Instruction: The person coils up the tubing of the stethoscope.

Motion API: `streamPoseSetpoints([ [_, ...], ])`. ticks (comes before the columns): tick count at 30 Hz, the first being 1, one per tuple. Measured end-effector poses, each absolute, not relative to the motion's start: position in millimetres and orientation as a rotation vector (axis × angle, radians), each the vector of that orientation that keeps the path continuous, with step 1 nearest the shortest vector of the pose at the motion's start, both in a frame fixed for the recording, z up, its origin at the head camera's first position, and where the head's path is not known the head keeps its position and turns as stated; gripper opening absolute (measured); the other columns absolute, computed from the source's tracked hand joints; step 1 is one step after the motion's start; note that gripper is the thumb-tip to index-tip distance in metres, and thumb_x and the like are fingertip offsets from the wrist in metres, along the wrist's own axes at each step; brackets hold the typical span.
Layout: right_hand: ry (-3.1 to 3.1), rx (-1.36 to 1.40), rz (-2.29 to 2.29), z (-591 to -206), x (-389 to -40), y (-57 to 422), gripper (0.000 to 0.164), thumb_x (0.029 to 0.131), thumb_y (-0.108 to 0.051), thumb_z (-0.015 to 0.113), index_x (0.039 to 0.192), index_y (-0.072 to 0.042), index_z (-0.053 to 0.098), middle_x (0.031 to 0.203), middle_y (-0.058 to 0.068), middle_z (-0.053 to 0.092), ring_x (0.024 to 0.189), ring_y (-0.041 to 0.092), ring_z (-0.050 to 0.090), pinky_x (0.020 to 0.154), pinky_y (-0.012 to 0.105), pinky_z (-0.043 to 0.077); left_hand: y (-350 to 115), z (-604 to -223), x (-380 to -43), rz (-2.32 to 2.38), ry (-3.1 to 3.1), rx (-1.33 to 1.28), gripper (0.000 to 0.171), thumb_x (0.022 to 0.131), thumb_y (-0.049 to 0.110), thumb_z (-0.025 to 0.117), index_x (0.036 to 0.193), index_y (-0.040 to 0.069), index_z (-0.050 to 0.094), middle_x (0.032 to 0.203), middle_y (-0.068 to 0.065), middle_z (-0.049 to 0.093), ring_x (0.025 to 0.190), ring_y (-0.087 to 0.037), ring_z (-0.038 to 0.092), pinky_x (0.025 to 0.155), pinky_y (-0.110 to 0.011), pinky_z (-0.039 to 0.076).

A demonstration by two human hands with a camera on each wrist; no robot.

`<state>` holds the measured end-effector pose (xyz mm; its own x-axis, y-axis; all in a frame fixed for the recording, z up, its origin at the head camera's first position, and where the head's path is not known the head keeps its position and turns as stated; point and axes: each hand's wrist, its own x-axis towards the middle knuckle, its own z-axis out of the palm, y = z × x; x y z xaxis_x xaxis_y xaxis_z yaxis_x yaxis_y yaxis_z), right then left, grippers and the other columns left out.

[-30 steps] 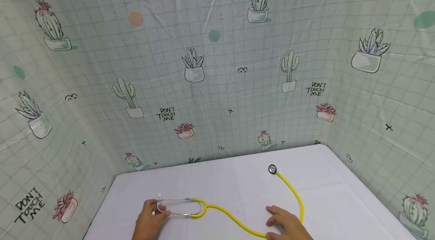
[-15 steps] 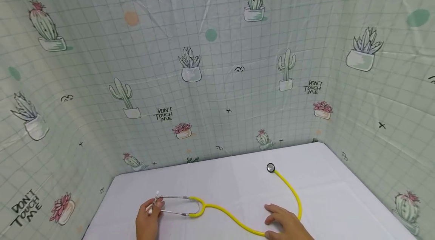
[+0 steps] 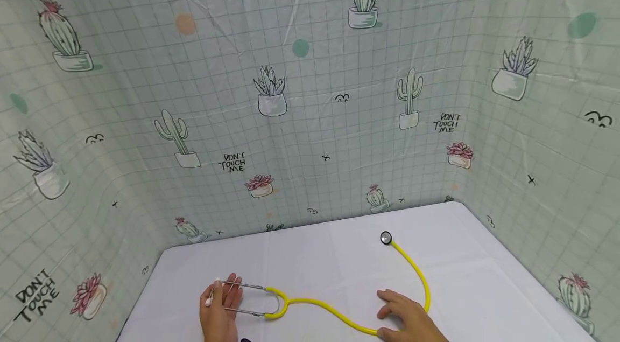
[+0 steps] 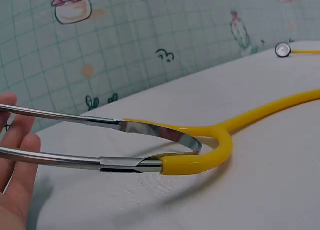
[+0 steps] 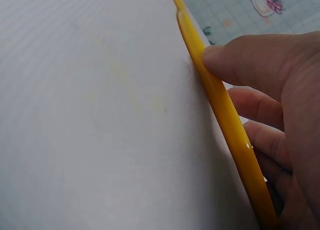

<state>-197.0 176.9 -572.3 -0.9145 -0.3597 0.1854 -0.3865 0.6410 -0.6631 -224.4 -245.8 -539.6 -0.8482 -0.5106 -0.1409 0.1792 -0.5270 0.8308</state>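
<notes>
A stethoscope [image 3: 326,308] with yellow tubing stretches over the white table. My left hand [image 3: 219,307] holds its metal ear tubes near the white eartips [image 3: 209,301], thumb laid across them and fingers spread behind. In the left wrist view the ear tubes [image 4: 65,161] run from those fingers to the yellow fork [image 4: 197,162], which casts a shadow on the cloth. My right hand [image 3: 406,318] is over the tubing farther right. Seen from the right wrist, its thumb lies against the yellow tube [image 5: 227,115], with the other fingers curled on the far side. The round chestpiece [image 3: 386,238] lies farther back.
A white cloth covers the table [image 3: 315,256]. Cactus-print fabric walls [image 3: 300,132] rise along its back and both sides. At the bottom edge of the head view, a small dark shape [image 3: 245,340] shows beside the left wrist.
My left hand has turned about the ear tubes, its fingers now spread behind them. The fork has shifted slightly left and toward me. My right hand and the chestpiece stay nearly in place.
</notes>
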Motion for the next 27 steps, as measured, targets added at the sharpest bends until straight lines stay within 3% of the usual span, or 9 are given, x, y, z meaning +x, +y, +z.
streamPoseSetpoints([
  [9, -2.802, 0.684, 1.129, -577, -206, 179, 0.019, 0.084, -0.054, 0.075, 0.092, -0.04, 0.065, 0.138, 0.003, 0.061, 0.13, 0.036, 0.052, 0.103, 0.052, 0.044, -236, -546, -227, -2.168, -1.353, 0.641, 0.04, 0.109, 0.042, 0.033, 0.111, 0.003, 0.043, 0.092, -0.003, 0.059, 0.082, -0.009, 0.07, 0.074, -0.028, 0.06],
  [18, -2.854, 0.626, 1.19, -573, -208, 179, 0.019, 0.083, -0.054, 0.075, 0.091, -0.04, 0.065, 0.14, 0.001, 0.059, 0.132, 0.038, 0.049, 0.104, 0.059, 0.04, -231, -548, -227, -2.113, -1.429, 0.557, 0.038, 0.108, 0.026, 0.024, 0.118, -0.003, 0.046, 0.086, -0.002, 0.063, 0.078, -0.011, 0.07, 0.067, -0.03, 0.06],
  [24, -2.865, 0.615, 1.217, -572, -210, 179, 0.018, 0.083, -0.052, 0.076, 0.09, -0.04, 0.065, 0.141, 0.0, 0.058, 0.133, 0.038, 0.048, 0.104, 0.059, 0.04, -228, -552, -225, -2.104, -1.57, 0.45, 0.04, 0.108, 0.018, 0.023, 0.136, -0.01, 0.028, 0.099, -0.01, 0.057, 0.08, -0.01, 0.07, 0.065, -0.03, 0.06],
  [27, -2.854, 0.613, 1.225, -571, -210, 179, 0.017, 0.083, -0.051, 0.076, 0.09, -0.04, 0.065, 0.141, 0.0, 0.058, 0.133, 0.038, 0.048, 0.105, 0.059, 0.04, -224, -552, -224, -2.073, -1.678, 0.398, 0.048, 0.11, 0.017, 0.031, 0.145, -0.012, 0.015, 0.107, -0.011, 0.056, 0.079, -0.007, 0.07, 0.063, -0.028, 0.059],
])
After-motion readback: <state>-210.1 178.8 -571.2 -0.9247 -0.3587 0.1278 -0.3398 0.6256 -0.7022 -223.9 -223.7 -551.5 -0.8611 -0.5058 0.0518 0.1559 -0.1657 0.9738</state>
